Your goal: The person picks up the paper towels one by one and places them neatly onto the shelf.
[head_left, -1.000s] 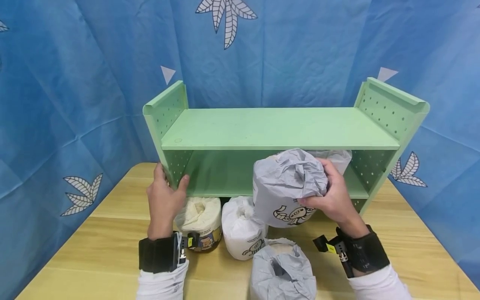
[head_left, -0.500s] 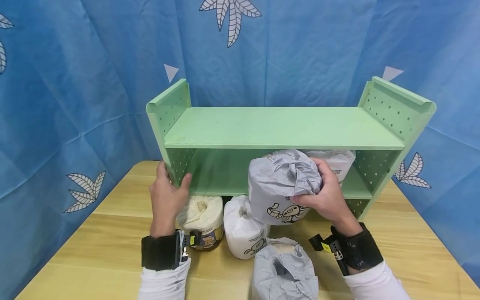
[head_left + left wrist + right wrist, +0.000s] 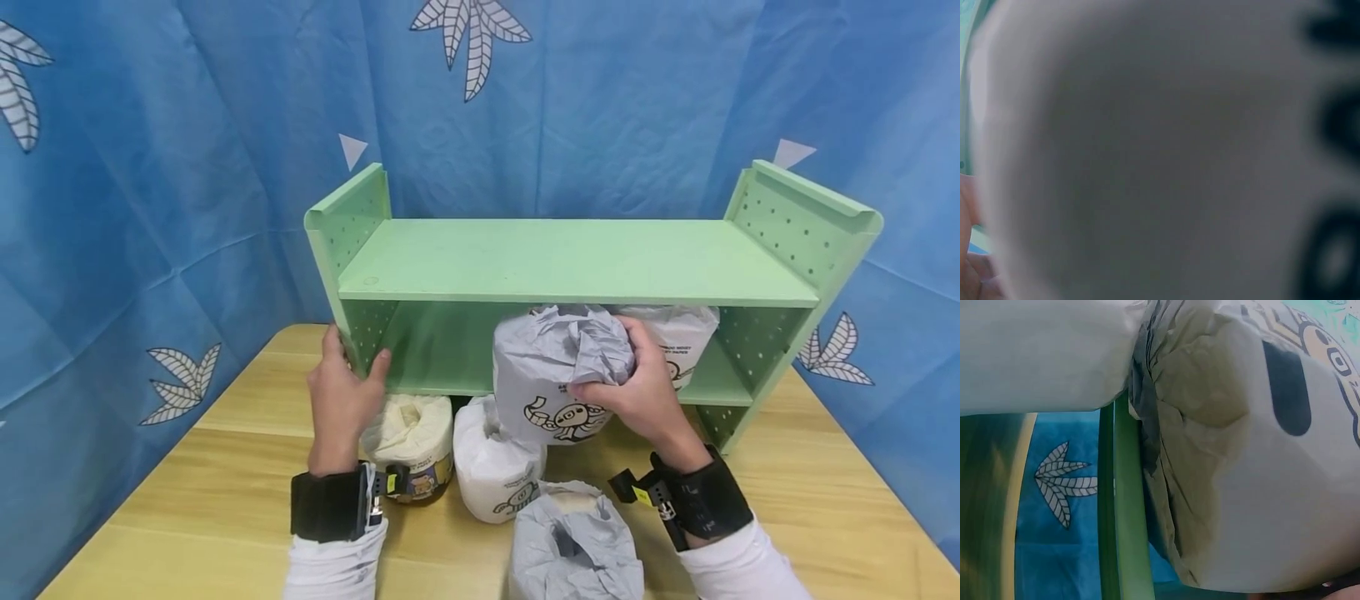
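My right hand [image 3: 637, 392] is curled round the grey wrapped paper roll [image 3: 558, 375], fingers over its crumpled top, holding it at the mouth of the lower shelf [image 3: 442, 350] just ahead of me. It looks light and squashy (the wrapper may slip), so a broad side grip suits. My left hand [image 3: 345, 400] grips the shelf's side post

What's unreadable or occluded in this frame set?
- Left wrist view: almost wholly a blurred grey surface pressed close to the lens; nothing identifiable.
- Head view: the white roll on the lower shelf is half hidden behind the grey roll that the right hand grips; its print is too small to read.
- Head view: the nearest grey roll is cut off by the bottom edge.
- Left hand covers part of the green shelf's side panel.
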`<state>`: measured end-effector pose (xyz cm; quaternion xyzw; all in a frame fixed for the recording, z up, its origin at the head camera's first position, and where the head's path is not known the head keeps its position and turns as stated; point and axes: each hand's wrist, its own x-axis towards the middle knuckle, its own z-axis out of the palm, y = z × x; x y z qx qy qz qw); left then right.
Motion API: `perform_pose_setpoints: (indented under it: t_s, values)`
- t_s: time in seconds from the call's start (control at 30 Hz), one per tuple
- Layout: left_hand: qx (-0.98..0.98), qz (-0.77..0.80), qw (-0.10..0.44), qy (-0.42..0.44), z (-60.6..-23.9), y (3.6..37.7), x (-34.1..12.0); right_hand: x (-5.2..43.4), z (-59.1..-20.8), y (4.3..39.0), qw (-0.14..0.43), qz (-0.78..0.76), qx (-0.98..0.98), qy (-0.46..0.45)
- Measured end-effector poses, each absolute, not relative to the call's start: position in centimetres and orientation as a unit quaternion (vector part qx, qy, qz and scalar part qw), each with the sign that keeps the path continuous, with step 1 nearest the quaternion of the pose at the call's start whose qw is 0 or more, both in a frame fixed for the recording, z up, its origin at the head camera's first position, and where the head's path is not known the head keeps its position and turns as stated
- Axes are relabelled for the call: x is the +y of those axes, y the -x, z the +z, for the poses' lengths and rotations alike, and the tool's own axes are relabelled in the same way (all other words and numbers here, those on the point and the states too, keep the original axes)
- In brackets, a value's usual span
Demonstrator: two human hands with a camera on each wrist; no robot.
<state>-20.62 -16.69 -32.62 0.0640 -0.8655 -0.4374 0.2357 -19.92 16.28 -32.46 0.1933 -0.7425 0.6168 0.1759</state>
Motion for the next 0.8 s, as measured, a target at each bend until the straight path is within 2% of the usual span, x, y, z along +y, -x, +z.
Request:
perform_pose_setpoints:
  t_s: [0.8]
  values:
    - [-0.867,-0.423,0.259,-0.052,-32.7,20.6,-16.7,15.6,-31.7,21.0,0.164,0.596,-0.768,-0.169]
